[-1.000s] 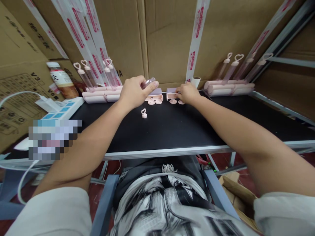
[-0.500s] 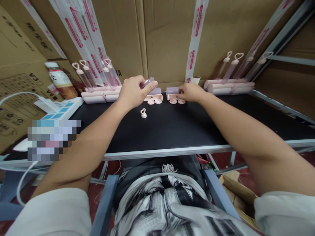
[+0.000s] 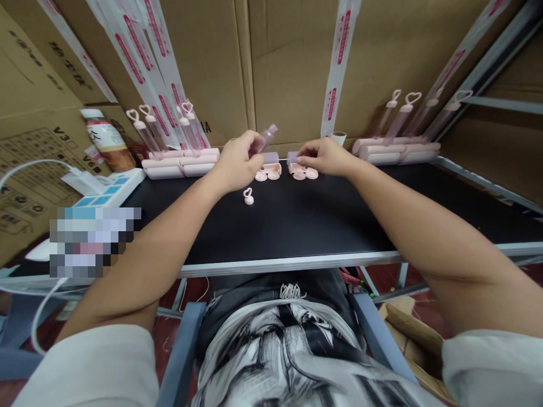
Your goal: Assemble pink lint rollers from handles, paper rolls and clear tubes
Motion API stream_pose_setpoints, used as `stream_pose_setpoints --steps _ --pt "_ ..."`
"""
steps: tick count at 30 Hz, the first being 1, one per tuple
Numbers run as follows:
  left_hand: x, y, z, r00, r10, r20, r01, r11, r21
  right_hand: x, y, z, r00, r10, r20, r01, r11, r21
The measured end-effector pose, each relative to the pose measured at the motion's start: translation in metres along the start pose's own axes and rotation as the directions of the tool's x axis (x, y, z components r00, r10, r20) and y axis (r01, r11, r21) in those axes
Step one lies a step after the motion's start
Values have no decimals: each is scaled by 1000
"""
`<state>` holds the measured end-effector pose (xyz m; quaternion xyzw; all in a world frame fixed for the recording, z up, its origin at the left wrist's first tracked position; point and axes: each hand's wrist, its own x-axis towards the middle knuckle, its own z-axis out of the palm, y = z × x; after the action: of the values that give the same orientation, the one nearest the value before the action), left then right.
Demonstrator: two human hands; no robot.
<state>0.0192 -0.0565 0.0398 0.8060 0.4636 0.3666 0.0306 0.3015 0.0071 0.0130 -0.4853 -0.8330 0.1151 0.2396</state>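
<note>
In the head view, my left hand (image 3: 235, 161) pinches a clear tube (image 3: 268, 137) between thumb and fingers, its narrow neck tilted up and away from me. I judge that I grip the body so the neck is left free. My right hand (image 3: 327, 156) is half curled, thumb and forefinger at the right open case (image 3: 292, 168); whether that grip pinches anything, I cannot tell.

The left open case (image 3: 275, 169) is near the back edge of the black counter (image 3: 288, 226), just beside the right one with a narrow gap between them. Their round pink lids (image 3: 262, 176) face me, probably so both insides are within easy reach.

The heart-loop cap (image 3: 249, 199) is loose on the counter, nearer the front edge than the cases; it looks like a match for my tube, laid where either hand could get it. Toward the back left and back right corners, closed pink cases (image 3: 163, 169) lie along the edge with capped tubes (image 3: 148, 135) upright or leaning behind them, apparently grouped aside so the middle gives my hands room.
</note>
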Motion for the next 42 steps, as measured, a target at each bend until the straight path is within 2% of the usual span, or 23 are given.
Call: stream_pose_setpoints --steps 1,3,5,7,9,11,13,15,17,19,20,22,24,28,30,35,38,42 --pt "-2 2 3 999 31 38 -30 999 -23 -3 -8 2 998 -49 -32 54 984 173" --pt "-6 6 11 989 99 114 -90 993 -76 -10 -26 8 985 -153 -75 171 880 444" --pt "-9 9 19 977 145 156 -127 984 -123 -14 -43 17 965 -224 -138 262 765 589" --pt "-10 11 23 972 160 173 -135 980 -145 -14 -52 22 946 -242 -218 326 698 638" --pt "-8 10 21 975 131 179 -113 988 -109 -12 -51 18 930 -223 -292 361 704 612" --pt "-5 6 13 977 55 207 -54 998 -8 -8 -38 5 912 -183 -368 362 782 508" --pt "-2 1 1 961 -58 270 26 992 121 -4 -19 -13 885 -127 -447 306 884 354" --pt "0 -6 -10 908 -156 390 62 968 243 -1 2 -28 864 -39 -501 173 960 222" --pt "1 -10 -15 830 -218 514 35 939 343 3 19 -36 875 43 -482 20 992 124" --pt "1 -12 -15 756 -248 606 -14 919 393 6 31 -35 899 105 -426 -102 994 30" --pt "1 -12 -14 732 -249 634 -32 917 398 8 35 -32 908 130 -399 -148 989 -14" --pt "0 -9 -9 719 -232 655 -48 924 379 11 38 -25 921 169 -352 -209 975 -79" --pt "-1 -4 -3 750 -190 634 -47 940 338 13 39 -19 932 189 -311 -233 966 -112" --pt "2 6 14 885 -79 460 -39 970 241 13 34 -16 937 203 -285 -248 960 -133" --pt "9 11 26 922 -30 385 -61 973 222 12 31 -15 937 209 -281 -254 958 -131" --pt "42 26 61 949 65 309 -147 957 249 13 28 -12 949 172 -265 -222 959 -173" --pt "65 34 79 969 47 243 -101 971 217 15 30 -10 949 170 -265 -223 957 -185" --pt "85 36 101 963 -16 271 -53 968 244 14 32 -10 951 182 -250 -225 962 -154"
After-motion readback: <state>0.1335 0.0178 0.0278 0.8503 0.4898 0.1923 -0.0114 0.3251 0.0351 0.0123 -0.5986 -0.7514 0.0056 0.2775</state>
